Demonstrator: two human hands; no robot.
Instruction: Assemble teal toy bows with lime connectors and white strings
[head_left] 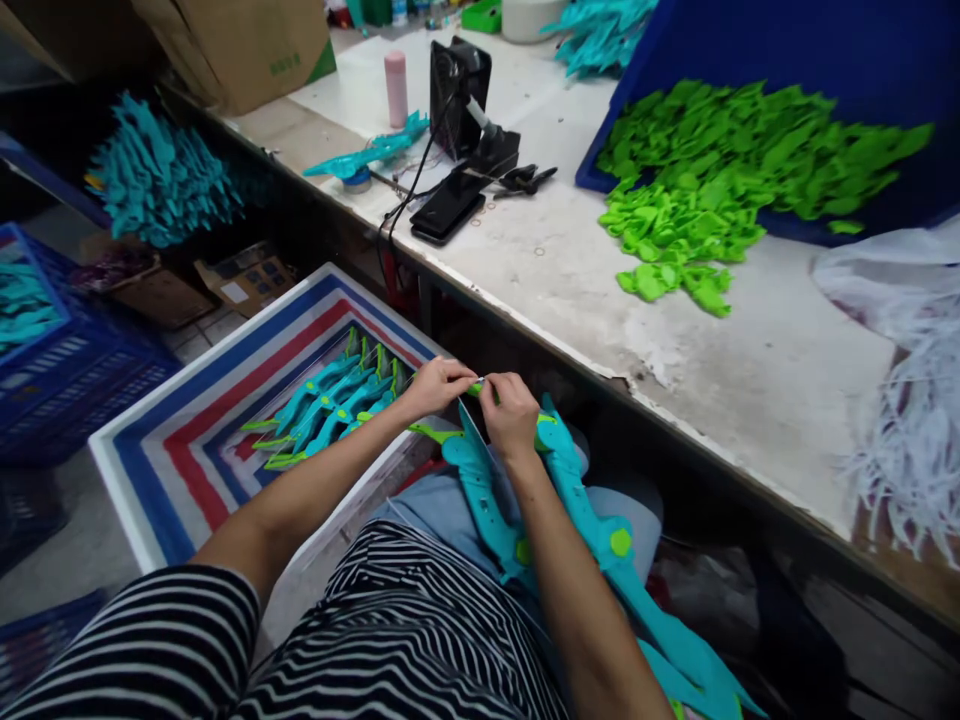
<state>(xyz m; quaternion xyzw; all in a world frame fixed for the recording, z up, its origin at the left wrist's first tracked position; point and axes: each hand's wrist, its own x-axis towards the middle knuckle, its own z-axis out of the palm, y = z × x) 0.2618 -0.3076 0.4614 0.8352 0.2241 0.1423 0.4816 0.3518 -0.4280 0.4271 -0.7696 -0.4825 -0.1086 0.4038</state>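
Observation:
My left hand (pixel 442 385) and my right hand (pixel 510 412) meet above my lap, fingertips pinched together. Between them shows a small bright green tip (pixel 475 388) with a bit of white at it, apparently string; the fingers hide most of the detail. A teal plastic toy bow (pixel 480 495) with green fittings rests across my thighs below the hands, and a thin line, likely its string, slants down from them. Another teal piece (pixel 581 500) with a green knob lies under and beyond my right forearm.
Left of my lap, a white bin (pixel 120 440) with a striped lining holds several teal bows. The worktable (pixel 555 290) carries green parts (pixel 682 220) spilling from a blue crate (pixel 840 50), white strings (pixel 915 440), a phone (pixel 448 205) and a pink bottle (pixel 396 90). Blue crates (pixel 90 380) stand farther left.

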